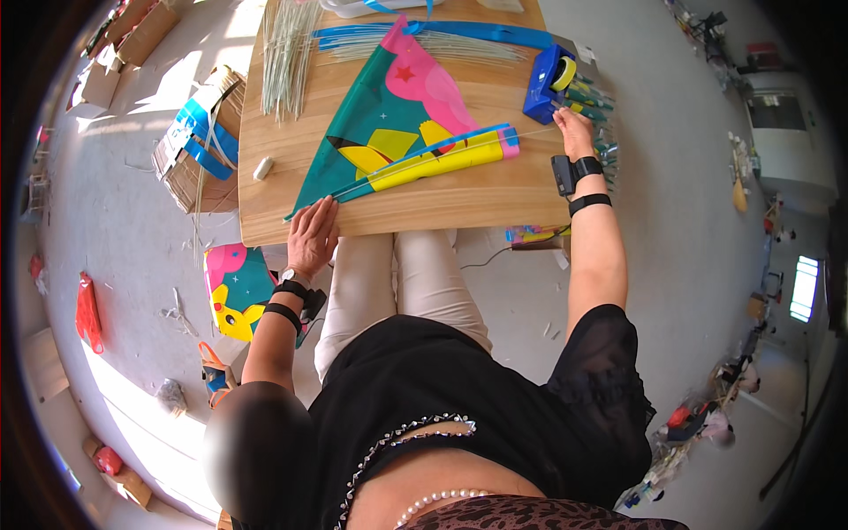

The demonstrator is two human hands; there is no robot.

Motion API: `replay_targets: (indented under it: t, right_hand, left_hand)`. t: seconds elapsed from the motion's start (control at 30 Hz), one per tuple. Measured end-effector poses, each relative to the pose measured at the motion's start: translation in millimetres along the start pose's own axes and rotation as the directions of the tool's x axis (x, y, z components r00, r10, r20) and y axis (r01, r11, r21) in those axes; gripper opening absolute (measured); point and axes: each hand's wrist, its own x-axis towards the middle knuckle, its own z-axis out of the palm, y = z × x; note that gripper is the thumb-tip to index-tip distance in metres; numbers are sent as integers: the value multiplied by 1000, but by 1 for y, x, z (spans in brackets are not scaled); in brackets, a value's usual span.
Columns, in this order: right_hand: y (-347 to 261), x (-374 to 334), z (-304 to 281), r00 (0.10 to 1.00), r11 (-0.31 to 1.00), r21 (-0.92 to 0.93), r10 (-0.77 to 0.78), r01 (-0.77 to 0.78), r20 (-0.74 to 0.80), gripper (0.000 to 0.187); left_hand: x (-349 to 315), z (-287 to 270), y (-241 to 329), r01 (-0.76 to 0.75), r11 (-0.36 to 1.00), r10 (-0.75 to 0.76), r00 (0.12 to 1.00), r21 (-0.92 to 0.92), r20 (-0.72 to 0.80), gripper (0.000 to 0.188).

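A folded triangular kite of pink, green and yellow printed fabric lies on the wooden table. Its lower edge is turned over into a yellow and blue strip. Along that strip runs a thin pale rod. My left hand lies with its fingers flat at the kite's lower left corner, over the table's near edge. My right hand is closed, pinching the rod's right end beside a blue tape dispenser with a yellow roll. The left end of the rod is near my left fingertips.
Bundles of thin rods and a blue strap lie at the table's far side. A white stub sits at left. A cardboard box with blue strapping stands beside the table; another printed kite piece hangs below my left wrist.
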Motion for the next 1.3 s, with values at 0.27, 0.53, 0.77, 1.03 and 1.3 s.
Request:
replay_targets:
  t: [0.27, 0.53, 0.77, 1.03, 1.3]
  right_hand:
    - [21, 0, 7, 964, 953, -301, -110, 33, -243, 18]
    - [17, -35, 58, 879, 746, -650, -400, 147, -259, 20]
    - [45, -18, 55, 891, 986, -60, -164, 153, -422, 16]
    - [87, -36, 40, 813, 903, -410, -331, 126, -479, 14]
    - [58, -146, 121, 924, 848, -379, -378, 371, 58, 21]
  left_hand:
    - [7, 1, 5, -18, 999, 18, 1000, -27, 1, 56]
    - [-3, -4, -2, 6, 1000, -6, 1000, 15, 18, 56]
    - [-2, -3, 1, 1, 1000, -1, 1000, 21, 14, 55]
    - [0, 10, 3, -17, 1000, 17, 999, 13, -29, 55]
    - [-5, 6, 1, -7, 1000, 8, 999, 9, -39, 57]
